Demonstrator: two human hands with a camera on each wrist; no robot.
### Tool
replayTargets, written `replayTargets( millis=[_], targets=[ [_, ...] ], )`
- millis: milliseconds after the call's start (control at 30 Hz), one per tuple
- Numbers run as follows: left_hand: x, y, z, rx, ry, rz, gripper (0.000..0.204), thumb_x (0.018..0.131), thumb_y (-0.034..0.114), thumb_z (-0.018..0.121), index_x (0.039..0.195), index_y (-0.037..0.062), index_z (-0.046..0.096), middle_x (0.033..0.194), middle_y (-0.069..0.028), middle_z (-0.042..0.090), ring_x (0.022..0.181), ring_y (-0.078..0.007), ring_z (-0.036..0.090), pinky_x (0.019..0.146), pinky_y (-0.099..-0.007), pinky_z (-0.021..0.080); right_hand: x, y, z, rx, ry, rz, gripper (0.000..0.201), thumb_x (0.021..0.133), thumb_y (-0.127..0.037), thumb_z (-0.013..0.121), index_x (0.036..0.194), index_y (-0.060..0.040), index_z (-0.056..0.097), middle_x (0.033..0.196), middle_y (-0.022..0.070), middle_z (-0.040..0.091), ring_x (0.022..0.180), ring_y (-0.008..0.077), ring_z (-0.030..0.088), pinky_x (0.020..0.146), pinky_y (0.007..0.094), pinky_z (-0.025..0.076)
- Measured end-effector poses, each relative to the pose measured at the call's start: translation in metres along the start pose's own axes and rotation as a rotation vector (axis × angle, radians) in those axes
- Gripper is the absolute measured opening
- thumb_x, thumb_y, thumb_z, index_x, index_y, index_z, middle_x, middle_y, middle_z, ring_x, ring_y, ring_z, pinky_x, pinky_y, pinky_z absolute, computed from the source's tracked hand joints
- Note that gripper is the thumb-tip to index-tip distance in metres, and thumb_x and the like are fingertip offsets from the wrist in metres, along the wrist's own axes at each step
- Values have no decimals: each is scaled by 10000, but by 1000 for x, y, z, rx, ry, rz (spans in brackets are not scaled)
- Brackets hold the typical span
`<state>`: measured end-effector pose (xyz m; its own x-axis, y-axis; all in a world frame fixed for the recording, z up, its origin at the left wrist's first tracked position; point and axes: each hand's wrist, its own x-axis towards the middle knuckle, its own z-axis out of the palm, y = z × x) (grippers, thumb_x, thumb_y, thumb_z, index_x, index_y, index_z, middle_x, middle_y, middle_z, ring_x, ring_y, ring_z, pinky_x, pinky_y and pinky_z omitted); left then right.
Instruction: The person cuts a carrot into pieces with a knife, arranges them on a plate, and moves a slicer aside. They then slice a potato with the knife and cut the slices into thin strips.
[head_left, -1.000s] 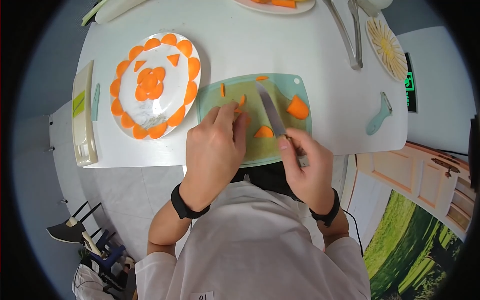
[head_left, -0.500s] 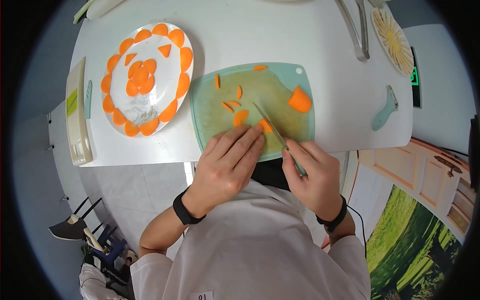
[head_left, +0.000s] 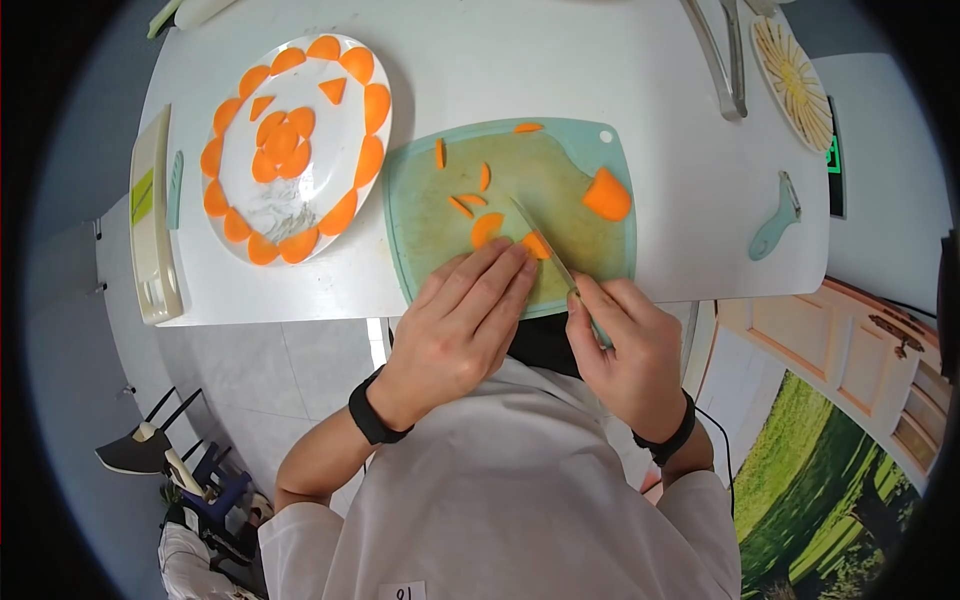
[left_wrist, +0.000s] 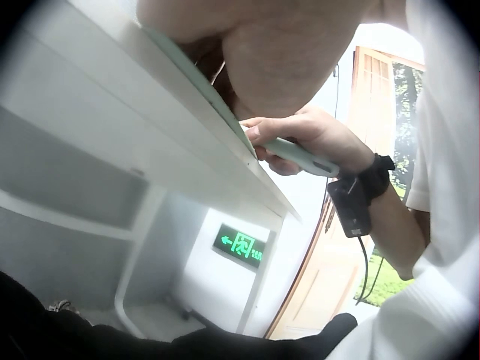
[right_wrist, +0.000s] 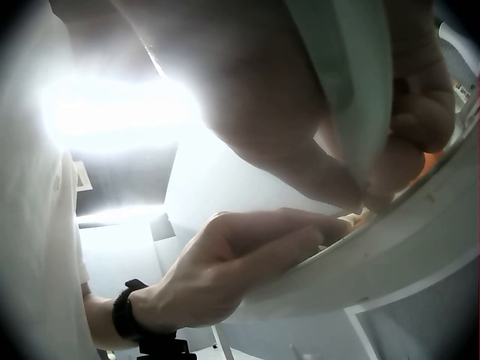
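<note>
In the head view my right hand (head_left: 630,345) grips a knife (head_left: 545,242), its pale green handle (left_wrist: 300,157) showing in the left wrist view. The blade lies along a small carrot slice (head_left: 537,246) on the green cutting board (head_left: 420,240). My left hand (head_left: 462,318) presses that slice with its fingertips, fingers fairly straight and close together. A curved carrot slice (head_left: 487,231) lies just beyond the left fingers. Several thin carrot slivers are scattered farther up the board, and a thick carrot chunk (head_left: 607,196) lies at its right side.
Left of the board, a white plate (head_left: 325,190) bears carrot slices around its rim and a carrot flower. Metal tongs (head_left: 722,60), a peeler (head_left: 775,220) and a plate of pale strips (head_left: 793,85) lie to the right. A long cream slicer (head_left: 155,215) lies at the left edge.
My left hand has moved from the slivers down to the slice near the board's front edge. The knife has swung lower, its blade now against that slice. Over the last half second, little has moved.
</note>
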<state>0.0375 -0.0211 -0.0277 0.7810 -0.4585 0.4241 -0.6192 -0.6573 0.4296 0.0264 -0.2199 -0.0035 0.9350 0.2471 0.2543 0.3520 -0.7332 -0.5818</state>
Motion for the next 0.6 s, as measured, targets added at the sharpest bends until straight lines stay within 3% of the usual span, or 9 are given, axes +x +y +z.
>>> replayTargets(
  millis=[133, 600],
  targets=[
    [1, 0, -2, 21, -28, 12, 420, 772, 11, 717, 1185, -52, 678, 1230, -137, 651, 1167, -278, 631, 935, -378, 517, -1, 1, 0, -12, -9, -5, 250, 829, -26, 726, 1079, -28, 704, 764, 36, 536, 522, 198, 554, 470, 321, 443],
    [1, 3, -2, 2, -50, -30, 505, 737, -26, 726, 1237, -27, 663, 1282, -142, 636, 1178, -318, 623, 920, -409, 506, 1, -2, -3, -92, -56, -25, 266, 825, -40, 726, 1090, -28, 700, 760, 34, 507, 515, 189, 547, 469, 320, 448]
  ],
)
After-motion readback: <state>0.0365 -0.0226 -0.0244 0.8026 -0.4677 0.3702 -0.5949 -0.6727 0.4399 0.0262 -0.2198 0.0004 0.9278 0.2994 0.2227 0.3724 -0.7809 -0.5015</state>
